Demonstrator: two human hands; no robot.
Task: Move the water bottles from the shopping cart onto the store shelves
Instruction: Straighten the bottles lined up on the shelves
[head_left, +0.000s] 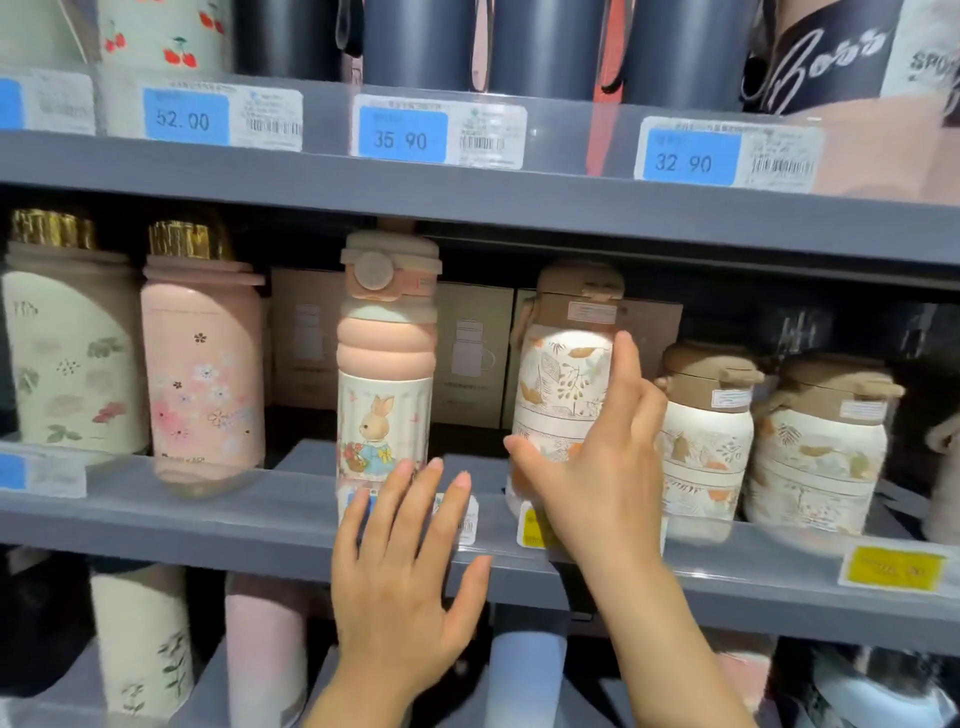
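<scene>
A white bottle with an autumn-leaf print and a brown lid (563, 384) stands on the middle grey shelf (249, 519). My right hand (602, 467) wraps around its right side and front. To its left stands a pink-and-cream bottle with a rabbit picture (384, 374). My left hand (405, 577) hovers flat, fingers spread, in front of the shelf edge just below the rabbit bottle, holding nothing. The shopping cart is out of view.
Two more leaf-print bottles (706, 447) (821, 452) stand to the right. A pink floral bottle (202, 374) and a cream floral bottle (67, 353) stand to the left. Boxes (472, 353) sit behind. Dark bottles (545, 47) fill the upper shelf; more bottles fill the lower one.
</scene>
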